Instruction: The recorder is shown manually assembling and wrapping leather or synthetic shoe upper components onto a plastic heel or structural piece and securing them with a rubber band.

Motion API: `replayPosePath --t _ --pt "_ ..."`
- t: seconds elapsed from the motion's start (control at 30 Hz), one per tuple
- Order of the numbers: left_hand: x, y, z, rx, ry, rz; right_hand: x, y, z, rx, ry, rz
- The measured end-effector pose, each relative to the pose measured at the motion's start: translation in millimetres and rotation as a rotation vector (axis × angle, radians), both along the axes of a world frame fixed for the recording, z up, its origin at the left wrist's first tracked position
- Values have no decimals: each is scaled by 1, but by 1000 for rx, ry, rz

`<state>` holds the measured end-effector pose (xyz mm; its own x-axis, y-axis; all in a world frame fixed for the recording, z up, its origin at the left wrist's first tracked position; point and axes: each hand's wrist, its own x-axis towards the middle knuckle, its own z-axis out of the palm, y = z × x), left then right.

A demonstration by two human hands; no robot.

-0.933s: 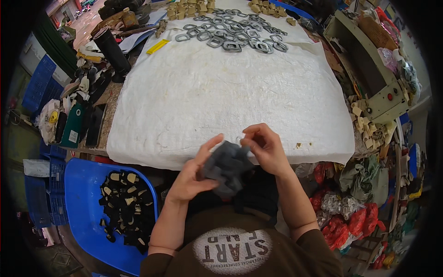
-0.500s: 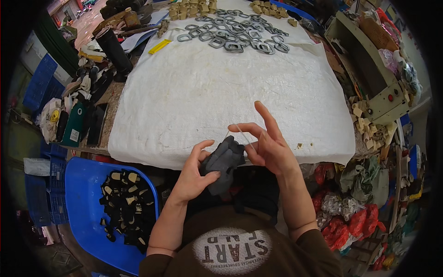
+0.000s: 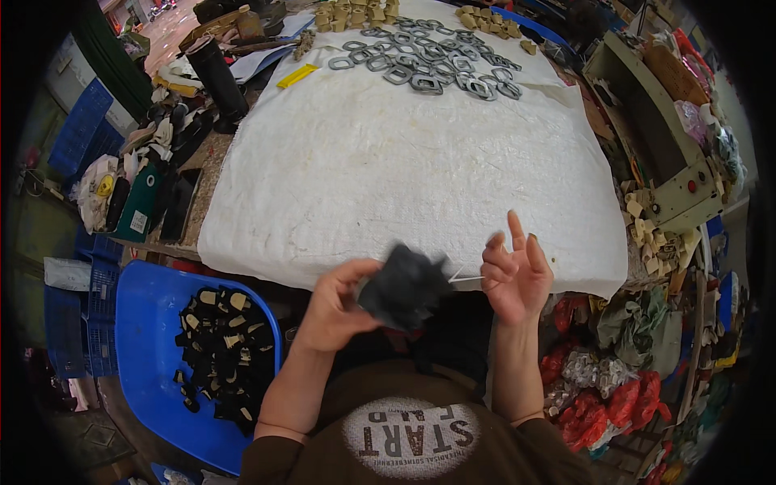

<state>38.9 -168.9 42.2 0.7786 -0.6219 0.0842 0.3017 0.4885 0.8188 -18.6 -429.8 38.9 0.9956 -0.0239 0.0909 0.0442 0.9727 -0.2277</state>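
Note:
My left hand (image 3: 330, 311) grips a dark grey bundle (image 3: 402, 284) above the table's near edge. Motion smears the bundle, so I cannot tell what it is made of. A thin white band (image 3: 466, 279) stretches from its right side to my right hand (image 3: 517, 283). That hand has the band caught at its fingers, which are partly curled with some pointing up. Its palm is turned upward, just right of the bundle. How the band runs round the bundle is hidden.
A white sheet (image 3: 404, 170) covers the table. Several grey metal rings (image 3: 428, 61) and beige pieces (image 3: 347, 14) lie at its far end, near a yellow strip (image 3: 297, 76). Lower left, a blue tub (image 3: 149, 380) holds black-and-beige pieces. Red bags (image 3: 586, 420) lie lower right.
My right hand has moved down and to the right, palm turning up, drawing the band sideways. The bundle has turned in my left hand and is now blurred.

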Motion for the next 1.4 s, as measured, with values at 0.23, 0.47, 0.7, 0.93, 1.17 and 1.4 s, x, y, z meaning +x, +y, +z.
replayPosePath --t 0.23,0.47,0.7,0.93,1.17,1.4 --pt "-7 -22 33 -113 -588 -193 12 48 41 -874 -129 -648" --pt "-14 -7 27 134 -3 104 -5 58 34 -919 -195 -406" --pt "-14 -16 38 895 -1145 233 0 77 54 -1828 -397 -266" --pt "-10 8 20 527 -954 108 15 39 52 -1384 -103 -59" --pt "14 35 35 434 -209 391 11 43 25 -1168 -41 -86" --pt "81 111 10 387 -18 734 7 71 46 -1180 -209 -15"
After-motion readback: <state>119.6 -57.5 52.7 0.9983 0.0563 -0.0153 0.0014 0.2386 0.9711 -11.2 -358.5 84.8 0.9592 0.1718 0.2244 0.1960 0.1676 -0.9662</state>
